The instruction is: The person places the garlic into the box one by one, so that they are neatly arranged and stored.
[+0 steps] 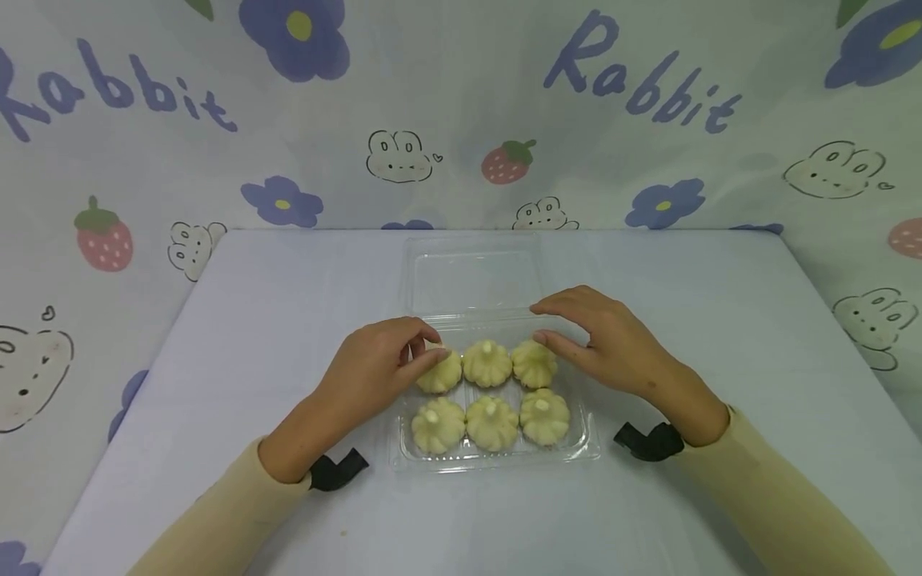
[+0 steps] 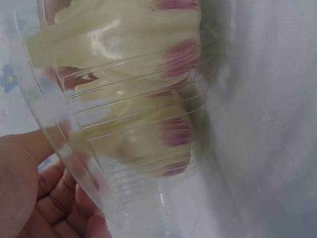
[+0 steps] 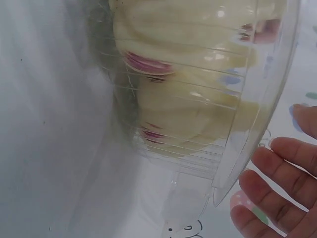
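Note:
A clear plastic box (image 1: 587, 448) lies on the table with several pale yellow, ribbed garlic bulbs in two rows. Purple streaks mark the lower sides of the bulbs (image 2: 176, 134) in the left wrist view. My left hand (image 1: 374, 364) pinches the top of the back-left garlic bulb (image 1: 445, 378) between thumb and fingers, which hide its stem. Over the back-right bulb (image 1: 535, 366), my right hand (image 1: 619, 344) has its fingers extended and its thumb apart from them, gripping nothing. In the right wrist view the right fingers (image 3: 282, 183) are beside the box's rim.
The box's clear lid (image 1: 471, 280) is folded back flat behind the bulbs. A white cloth covers the table (image 1: 288, 280). Behind it hangs a curtain (image 1: 461, 104) printed with rabbits, flowers and strawberries. Black straps (image 1: 338, 470) are at both wrists.

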`<act>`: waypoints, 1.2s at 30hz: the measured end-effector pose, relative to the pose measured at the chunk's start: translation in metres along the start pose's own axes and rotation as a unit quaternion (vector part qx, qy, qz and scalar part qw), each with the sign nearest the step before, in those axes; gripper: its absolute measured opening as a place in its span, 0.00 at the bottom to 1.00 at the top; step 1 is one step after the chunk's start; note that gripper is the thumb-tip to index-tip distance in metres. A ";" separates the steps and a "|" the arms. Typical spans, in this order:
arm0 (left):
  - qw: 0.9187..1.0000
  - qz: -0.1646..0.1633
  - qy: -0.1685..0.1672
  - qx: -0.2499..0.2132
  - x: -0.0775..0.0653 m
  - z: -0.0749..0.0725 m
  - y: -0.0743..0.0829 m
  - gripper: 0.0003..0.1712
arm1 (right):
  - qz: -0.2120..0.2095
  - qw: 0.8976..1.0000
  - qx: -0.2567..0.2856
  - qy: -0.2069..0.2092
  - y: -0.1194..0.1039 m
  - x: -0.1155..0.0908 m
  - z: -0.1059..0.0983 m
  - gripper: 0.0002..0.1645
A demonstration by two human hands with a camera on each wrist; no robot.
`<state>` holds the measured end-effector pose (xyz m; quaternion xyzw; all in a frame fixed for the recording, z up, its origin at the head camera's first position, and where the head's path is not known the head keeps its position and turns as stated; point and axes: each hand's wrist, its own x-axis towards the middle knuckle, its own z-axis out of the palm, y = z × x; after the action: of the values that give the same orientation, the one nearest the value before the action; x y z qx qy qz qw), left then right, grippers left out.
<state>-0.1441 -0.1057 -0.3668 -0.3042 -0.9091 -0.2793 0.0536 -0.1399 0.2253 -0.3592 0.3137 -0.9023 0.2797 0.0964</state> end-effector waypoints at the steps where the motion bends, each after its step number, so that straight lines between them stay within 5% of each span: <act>1: 1.000 0.000 -0.002 -0.001 0.000 0.000 0.000 0.13 | 0.000 1.000 0.000 0.001 0.000 0.000 0.000 0.20; 8: 1.000 -0.010 0.003 -0.005 -0.001 -0.006 -0.002 0.14 | 0.001 1.000 0.004 0.005 0.002 0.001 -0.002 0.20; 20: 0.983 -0.123 0.081 -0.106 0.020 -0.052 -0.038 0.16 | -0.005 0.999 -0.008 0.037 0.009 0.005 -0.020 0.21; 28: 0.970 -0.212 0.030 -0.115 0.048 -0.053 -0.060 0.29 | 0.042 0.999 0.016 0.022 0.026 0.021 -0.024 0.19; 36: 0.953 -0.276 -0.045 -0.116 0.071 -0.040 -0.077 0.39 | 0.186 0.979 0.068 -0.048 0.051 0.037 -0.016 0.26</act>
<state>-0.2490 -0.1411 -0.3515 -0.0580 -0.9205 -0.3726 -0.1022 -0.2009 0.2484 -0.3554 0.1596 -0.9273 0.3379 -0.0226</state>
